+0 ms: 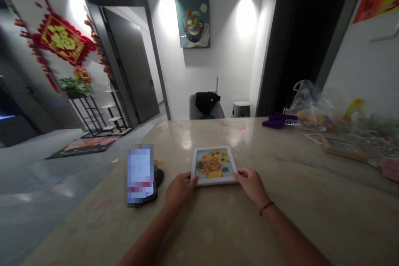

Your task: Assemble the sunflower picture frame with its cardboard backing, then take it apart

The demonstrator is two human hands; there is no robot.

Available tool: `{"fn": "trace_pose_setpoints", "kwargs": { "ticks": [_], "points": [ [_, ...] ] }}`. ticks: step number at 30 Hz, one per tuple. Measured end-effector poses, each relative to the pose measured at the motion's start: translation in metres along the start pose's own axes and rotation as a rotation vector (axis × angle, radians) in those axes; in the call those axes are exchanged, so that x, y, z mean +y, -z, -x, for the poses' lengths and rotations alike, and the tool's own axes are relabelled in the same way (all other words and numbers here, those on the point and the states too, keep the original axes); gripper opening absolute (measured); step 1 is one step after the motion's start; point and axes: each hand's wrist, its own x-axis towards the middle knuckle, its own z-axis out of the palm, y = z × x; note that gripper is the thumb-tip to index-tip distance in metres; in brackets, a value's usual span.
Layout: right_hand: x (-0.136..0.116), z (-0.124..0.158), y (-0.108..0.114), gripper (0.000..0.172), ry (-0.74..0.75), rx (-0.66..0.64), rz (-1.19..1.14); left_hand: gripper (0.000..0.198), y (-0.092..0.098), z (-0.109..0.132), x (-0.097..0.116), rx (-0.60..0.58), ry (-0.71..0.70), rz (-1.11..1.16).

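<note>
A white picture frame (215, 183) with a sunflower picture (213, 163) in it is held between both hands over the middle of the table. My left hand (181, 189) grips its near left corner, the thumb on the front edge. At the near right corner, my right hand (252, 183) is closed on the frame in the same way. The fingers behind the frame are hidden. Whether the frame's far edge rests on the tabletop, I cannot tell. A dark band circles my right wrist.
On the left of the marble table (218, 228) stands a phone (140, 174), its screen blurred out. To the right lie a purple cloth (277, 120), a clear plastic bag (313, 106), a wooden frame (343, 148) and a pink item (390, 168). A chair (207, 108) stands behind the far edge.
</note>
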Motion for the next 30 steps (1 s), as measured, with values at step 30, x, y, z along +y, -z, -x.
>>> {"fn": "trace_pose_setpoints", "kwargs": {
  "ticks": [30],
  "points": [
    [-0.016, 0.010, -0.004, 0.040, -0.339, -0.258, -0.602, 0.039, -0.015, 0.018, 0.018, 0.186, -0.783, -0.292]
  ]
}}
